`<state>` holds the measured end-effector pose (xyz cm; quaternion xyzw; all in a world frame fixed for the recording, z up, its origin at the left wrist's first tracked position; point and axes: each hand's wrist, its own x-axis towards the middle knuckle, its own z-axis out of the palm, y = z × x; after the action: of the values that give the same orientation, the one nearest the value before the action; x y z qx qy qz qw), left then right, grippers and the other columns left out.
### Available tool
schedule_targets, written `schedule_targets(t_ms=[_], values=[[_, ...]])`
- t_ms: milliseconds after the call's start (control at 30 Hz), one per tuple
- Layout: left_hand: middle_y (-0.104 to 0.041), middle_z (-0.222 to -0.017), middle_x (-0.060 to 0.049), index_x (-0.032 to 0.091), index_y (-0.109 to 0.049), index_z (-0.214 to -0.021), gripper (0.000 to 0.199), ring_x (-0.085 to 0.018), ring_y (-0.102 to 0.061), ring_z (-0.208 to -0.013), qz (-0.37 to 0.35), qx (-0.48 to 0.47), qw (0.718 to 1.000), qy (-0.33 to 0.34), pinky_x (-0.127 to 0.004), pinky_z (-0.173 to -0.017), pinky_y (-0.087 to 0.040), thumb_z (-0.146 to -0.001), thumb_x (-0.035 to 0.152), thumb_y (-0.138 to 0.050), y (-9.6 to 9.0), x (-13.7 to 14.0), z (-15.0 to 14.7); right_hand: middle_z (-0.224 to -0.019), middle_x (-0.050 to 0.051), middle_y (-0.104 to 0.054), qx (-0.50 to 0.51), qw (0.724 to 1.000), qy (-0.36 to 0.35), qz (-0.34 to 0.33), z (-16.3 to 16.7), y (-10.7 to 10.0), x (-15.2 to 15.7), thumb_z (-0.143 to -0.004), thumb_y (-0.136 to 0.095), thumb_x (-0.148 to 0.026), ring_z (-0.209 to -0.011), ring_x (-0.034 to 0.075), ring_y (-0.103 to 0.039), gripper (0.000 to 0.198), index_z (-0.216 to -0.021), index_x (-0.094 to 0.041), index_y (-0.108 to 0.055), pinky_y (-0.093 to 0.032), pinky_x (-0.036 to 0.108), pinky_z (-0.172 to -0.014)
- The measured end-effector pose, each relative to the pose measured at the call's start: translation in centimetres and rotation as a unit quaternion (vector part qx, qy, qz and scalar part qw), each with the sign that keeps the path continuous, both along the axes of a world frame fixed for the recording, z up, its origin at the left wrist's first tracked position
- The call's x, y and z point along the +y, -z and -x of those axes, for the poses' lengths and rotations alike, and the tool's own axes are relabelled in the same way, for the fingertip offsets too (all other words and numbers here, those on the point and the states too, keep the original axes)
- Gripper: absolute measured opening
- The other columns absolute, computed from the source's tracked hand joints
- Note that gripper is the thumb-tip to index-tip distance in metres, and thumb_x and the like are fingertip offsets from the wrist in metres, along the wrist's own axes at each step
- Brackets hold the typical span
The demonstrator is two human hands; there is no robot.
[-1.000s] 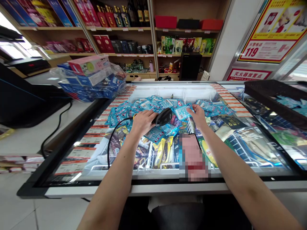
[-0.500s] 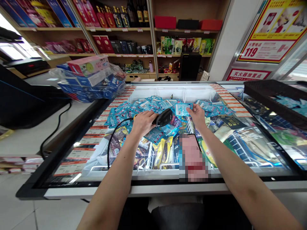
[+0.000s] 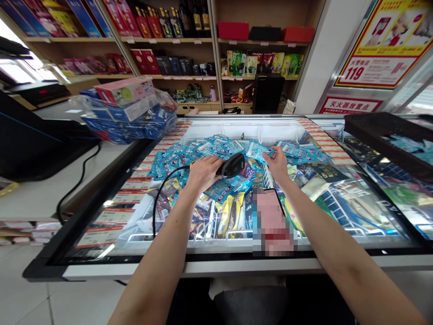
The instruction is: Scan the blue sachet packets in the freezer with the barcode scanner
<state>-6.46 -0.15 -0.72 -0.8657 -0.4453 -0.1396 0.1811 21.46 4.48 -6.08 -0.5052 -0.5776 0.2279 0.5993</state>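
Observation:
My left hand (image 3: 204, 173) is wrapped round the handle of a black barcode scanner (image 3: 233, 165), its head pointing right. A black cable runs from the scanner's grip down to the left. Between the thumb and fingers of my right hand (image 3: 277, 163) is a blue packet (image 3: 257, 151), held just right of the scanner's head and slightly tilted. Piles of similar blue packets (image 3: 176, 158) lie on the glass top of the freezer, left of and behind my hands. More blue packets (image 3: 299, 152) lie to the right of my right hand.
A phone (image 3: 272, 221), partly blurred, lies on the glass near the front edge. Ice-cream packs (image 3: 230, 212) show under the glass. Plastic-wrapped boxes (image 3: 130, 108) stand at the left. At the right is a dark basket (image 3: 382, 128) with blue packets in it.
The blue packet in my right hand has tilted, its right end dropping lower. My left hand has shifted very slightly right with the scanner.

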Motion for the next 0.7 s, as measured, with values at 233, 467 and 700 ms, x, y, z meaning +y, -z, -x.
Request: schedule_targets(t_ms=[233, 467, 700], values=[[-0.066, -0.100, -0.008, 0.021, -0.060, -0.110, 0.031, -0.025, -0.060, -0.098, 0.003, -0.011, 1.000, -0.004, -0.037, -0.078, -0.044, -0.080, 0.030, -0.060, -0.06, -0.10, -0.36, -0.066, -0.003, -0.048, 0.020, 1.000, -0.012, 0.009, 0.12, -0.02, -0.03, -0.073, -0.066, -0.047, -0.061, 0.015, -0.049, 0.039, -0.097, -0.021, -0.049, -0.041, 0.030, -0.057], [-0.066, -0.097, -0.009, 0.022, -0.061, -0.109, 0.030, -0.026, -0.061, -0.096, 0.002, -0.013, 1.000, -0.010, -0.036, -0.073, -0.044, -0.080, 0.030, -0.059, -0.03, -0.07, -0.65, -0.063, -0.006, -0.044, 0.030, 0.999, -0.013, 0.018, -0.21, 0.40, 0.33, -0.073, -0.066, -0.051, -0.057, 0.013, -0.046, 0.041, -0.098, -0.023, -0.050, -0.041, 0.028, -0.051], [-0.066, -0.100, -0.008, 0.022, -0.061, -0.111, 0.033, -0.026, -0.060, -0.098, -0.007, -0.003, 1.000, -0.003, -0.037, -0.074, -0.045, -0.080, 0.033, -0.060, 0.28, 0.34, -0.73, -0.065, -0.005, -0.045, 0.044, 0.999, -0.015, 0.022, -0.31, 0.61, 0.67, -0.072, -0.068, -0.048, -0.057, 0.013, -0.046, 0.040, -0.097, -0.023, -0.050, -0.040, 0.027, -0.051]])
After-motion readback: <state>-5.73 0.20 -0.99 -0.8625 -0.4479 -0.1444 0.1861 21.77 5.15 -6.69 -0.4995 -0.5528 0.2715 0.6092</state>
